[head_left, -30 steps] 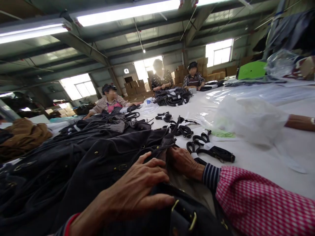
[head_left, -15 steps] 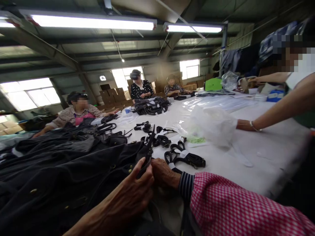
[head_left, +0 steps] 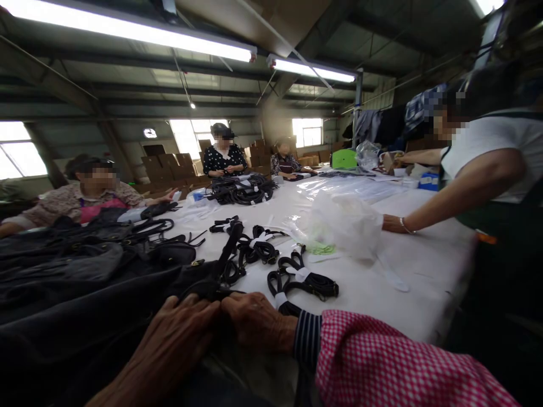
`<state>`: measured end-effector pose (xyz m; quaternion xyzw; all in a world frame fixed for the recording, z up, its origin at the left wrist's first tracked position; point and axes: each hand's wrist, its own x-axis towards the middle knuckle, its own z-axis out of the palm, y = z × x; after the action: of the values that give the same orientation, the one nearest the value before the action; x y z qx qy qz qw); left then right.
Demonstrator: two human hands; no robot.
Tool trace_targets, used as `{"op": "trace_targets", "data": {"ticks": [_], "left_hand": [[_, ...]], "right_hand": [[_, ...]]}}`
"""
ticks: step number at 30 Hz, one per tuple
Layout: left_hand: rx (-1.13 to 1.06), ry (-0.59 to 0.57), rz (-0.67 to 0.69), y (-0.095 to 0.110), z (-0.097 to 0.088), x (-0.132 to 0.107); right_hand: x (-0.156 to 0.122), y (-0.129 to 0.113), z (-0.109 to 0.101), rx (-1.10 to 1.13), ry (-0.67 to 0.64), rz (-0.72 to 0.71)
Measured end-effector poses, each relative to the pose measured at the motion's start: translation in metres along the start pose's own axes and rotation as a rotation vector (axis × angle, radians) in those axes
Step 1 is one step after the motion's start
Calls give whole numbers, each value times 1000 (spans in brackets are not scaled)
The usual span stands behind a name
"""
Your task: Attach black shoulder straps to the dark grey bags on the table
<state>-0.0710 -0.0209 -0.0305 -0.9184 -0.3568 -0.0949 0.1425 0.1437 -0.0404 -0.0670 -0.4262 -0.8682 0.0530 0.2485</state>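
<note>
My left hand [head_left: 180, 325], fingers curled, grips the edge of a black fabric bag [head_left: 106, 305] in the lower left. Close beside it, my right hand [head_left: 257, 321] is closed on the same bag, knuckles nearly touching the left ones. A narrow black strap [head_left: 231, 246] sticks up from the bag just beyond my hands. What lies under my fingertips is hidden. Right of my hands, a coiled black strap bundle [head_left: 314, 281] with a white paper band and metal buckles lies on the white table [head_left: 360, 308].
More strap bundles [head_left: 261, 247] lie ahead, with a bigger heap [head_left: 244, 189] behind. A co-worker's hand [head_left: 392, 224] from the right touches a clear plastic bag [head_left: 348, 226] near green strips [head_left: 320, 249]. Other people work along the far and left sides.
My hands have moved left and slightly down with the bag edge, and the left fingers have curled in. The upright strap has shifted left. The view has turned right.
</note>
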Motion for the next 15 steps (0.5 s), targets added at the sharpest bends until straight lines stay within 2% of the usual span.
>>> {"op": "trace_targets", "data": {"ticks": [3, 6, 8, 12, 15], "left_hand": [[-55, -93, -86, 15, -1, 5], [-104, -116, -159, 29, -10, 10], [-96, -87, -190, 34, -14, 13], [-107, -3, -155, 36, -13, 17], [-132, 1, -151, 35, -11, 18]], "right_hand": [[0, 0, 0, 1, 27, 20], [1, 1, -1, 25, 31, 32], [1, 2, 0, 33, 32, 20], [0, 0, 3, 13, 13, 6], [-1, -1, -4, 87, 11, 29]]}}
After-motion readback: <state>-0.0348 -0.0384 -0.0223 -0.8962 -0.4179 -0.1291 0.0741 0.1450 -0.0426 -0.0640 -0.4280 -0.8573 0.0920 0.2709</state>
